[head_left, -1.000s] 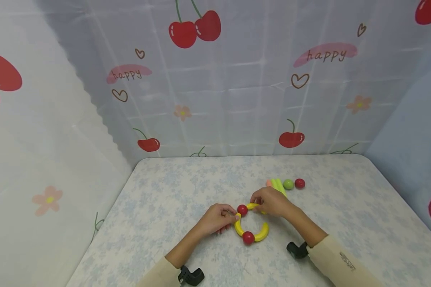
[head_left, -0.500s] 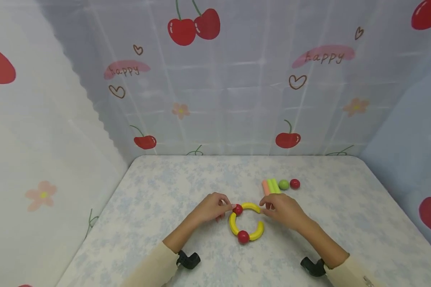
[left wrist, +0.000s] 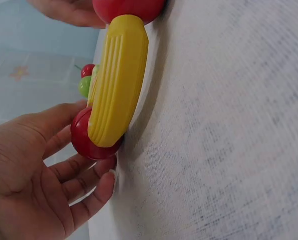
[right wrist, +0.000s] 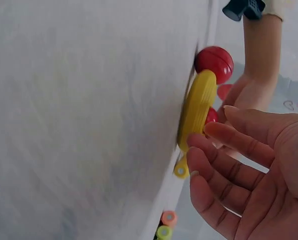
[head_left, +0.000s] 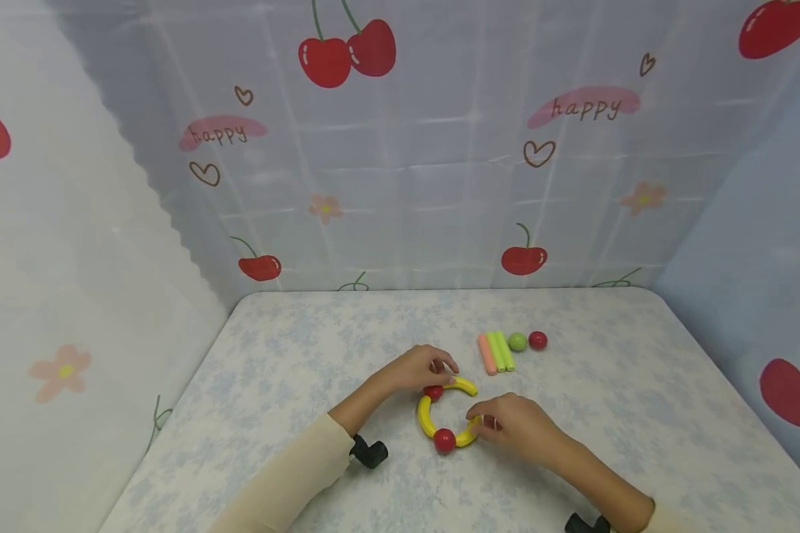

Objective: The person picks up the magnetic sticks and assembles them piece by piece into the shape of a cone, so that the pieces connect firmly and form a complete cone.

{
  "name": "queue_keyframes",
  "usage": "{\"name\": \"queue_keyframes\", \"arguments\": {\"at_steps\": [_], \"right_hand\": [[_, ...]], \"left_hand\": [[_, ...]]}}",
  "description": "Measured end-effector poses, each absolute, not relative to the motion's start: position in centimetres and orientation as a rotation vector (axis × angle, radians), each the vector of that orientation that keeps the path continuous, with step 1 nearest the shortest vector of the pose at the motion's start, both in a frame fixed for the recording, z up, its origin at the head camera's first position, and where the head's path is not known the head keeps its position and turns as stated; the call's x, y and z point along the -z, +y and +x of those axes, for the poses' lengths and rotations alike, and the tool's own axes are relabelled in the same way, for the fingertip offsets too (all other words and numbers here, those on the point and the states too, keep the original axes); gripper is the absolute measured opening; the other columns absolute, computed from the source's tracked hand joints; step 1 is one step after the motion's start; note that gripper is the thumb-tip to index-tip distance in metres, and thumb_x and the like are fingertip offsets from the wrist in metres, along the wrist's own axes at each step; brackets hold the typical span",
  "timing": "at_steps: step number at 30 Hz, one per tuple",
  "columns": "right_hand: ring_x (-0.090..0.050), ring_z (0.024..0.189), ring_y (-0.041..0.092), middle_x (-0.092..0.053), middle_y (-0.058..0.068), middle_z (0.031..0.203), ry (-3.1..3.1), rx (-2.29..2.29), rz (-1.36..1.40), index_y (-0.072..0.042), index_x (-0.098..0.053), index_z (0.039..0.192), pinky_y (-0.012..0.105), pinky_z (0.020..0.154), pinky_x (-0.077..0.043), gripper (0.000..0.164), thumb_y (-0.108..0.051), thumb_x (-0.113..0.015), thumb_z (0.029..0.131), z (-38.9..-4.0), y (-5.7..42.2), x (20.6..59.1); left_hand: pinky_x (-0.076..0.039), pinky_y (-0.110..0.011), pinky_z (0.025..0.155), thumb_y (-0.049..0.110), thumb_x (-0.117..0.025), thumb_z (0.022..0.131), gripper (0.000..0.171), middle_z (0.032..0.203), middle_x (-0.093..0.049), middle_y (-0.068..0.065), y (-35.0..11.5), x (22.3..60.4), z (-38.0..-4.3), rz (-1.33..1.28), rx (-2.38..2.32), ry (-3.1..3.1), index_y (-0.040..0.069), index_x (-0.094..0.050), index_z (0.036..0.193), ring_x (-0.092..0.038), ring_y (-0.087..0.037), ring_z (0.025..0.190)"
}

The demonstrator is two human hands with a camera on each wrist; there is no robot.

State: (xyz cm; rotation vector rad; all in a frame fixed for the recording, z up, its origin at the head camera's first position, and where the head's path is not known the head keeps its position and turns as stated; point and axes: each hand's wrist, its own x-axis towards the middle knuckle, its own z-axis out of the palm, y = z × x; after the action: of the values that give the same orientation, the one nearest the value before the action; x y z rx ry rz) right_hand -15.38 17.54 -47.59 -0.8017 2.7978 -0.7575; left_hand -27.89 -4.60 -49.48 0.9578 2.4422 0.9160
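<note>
On the table, several curved yellow rods and red balls form a ring with a gap at its right side. My left hand is over the upper part, its thumb at the upper yellow rod beside the upper red ball. In the left wrist view its fingers are loosely bent and spread behind that ball. My right hand has its fingertips at the free end of the lower right yellow rod; its fingers look loosely bent. The lower red ball joins that rod to the left yellow rod.
Behind the ring lie a straight orange rod and two yellow-green rods. A green ball and a spare red ball sit to their right. The patterned table meets a printed curtain at the back.
My right hand has left the upper yellow rod and come down to the lower right one. My left hand has shifted from the ring's left side to the upper rod.
</note>
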Motion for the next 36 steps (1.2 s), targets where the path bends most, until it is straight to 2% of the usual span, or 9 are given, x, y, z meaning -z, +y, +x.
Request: {"name": "queue_keyframes", "arguments": {"at_steps": [7, 13, 22, 36], "right_hand": [[-0.048, 0.06, 0.001, -0.058, -0.017, 0.071, 2.748, 0.762, -0.815, -0.013, -0.077, 0.101, 0.022, 0.055, -0.043, 0.013, -0.02, -0.077, 0.091, -15.5, 16.8, 48.1], [-0.049, 0.062, 0.002, -0.057, -0.018, 0.071, 2.763, 0.724, -0.75, -0.015, -0.077, 0.102, 0.024, 0.055, -0.044, 0.013, -0.024, -0.076, 0.092, -15.9, 16.7, 48.0], [-0.048, 0.062, 0.007, -0.055, -0.014, 0.068, 2.771, 0.701, -0.68, -0.014, -0.077, 0.103, 0.025, 0.054, -0.041, 0.015, -0.022, -0.077, 0.091, -16.4, 17.2, 47.8], [-0.046, 0.061, 0.007, -0.053, -0.011, 0.067, 2.781, 0.69, -0.668, -0.013, -0.078, 0.106, 0.024, 0.054, -0.039, 0.017, -0.018, -0.079, 0.09, -16.4, 17.2, 47.4]], "left_hand": [[-0.054, -0.02, 0.069, 0.02, -0.072, 0.097, 0.015, 0.092, -0.071, 0.004, -5.0, 49.3, -28.3, 1.003, -0.896, 2.375, 0.015, -0.076, 0.11, -0.063, -0.006, 0.082], [-0.05, -0.02, 0.064, 0.015, -0.072, 0.096, 0.019, 0.086, -0.07, 0.004, -6.3, 49.1, -27.9, 0.988, -0.866, 2.344, 0.011, -0.075, 0.115, -0.061, -0.005, 0.072], [-0.049, -0.022, 0.057, 0.014, -0.072, 0.095, 0.031, 0.076, -0.066, 0.002, -7.9, 49.4, -25.7, 0.864, -0.957, 2.298, 0.008, -0.069, 0.126, -0.061, -0.011, 0.06], [-0.043, -0.02, 0.053, 0.016, -0.073, 0.095, 0.03, 0.074, -0.064, 0.002, -9.3, 50.2, -22.1, 0.779, -1.117, 2.404, 0.009, -0.069, 0.124, -0.059, -0.012, 0.058]]}}
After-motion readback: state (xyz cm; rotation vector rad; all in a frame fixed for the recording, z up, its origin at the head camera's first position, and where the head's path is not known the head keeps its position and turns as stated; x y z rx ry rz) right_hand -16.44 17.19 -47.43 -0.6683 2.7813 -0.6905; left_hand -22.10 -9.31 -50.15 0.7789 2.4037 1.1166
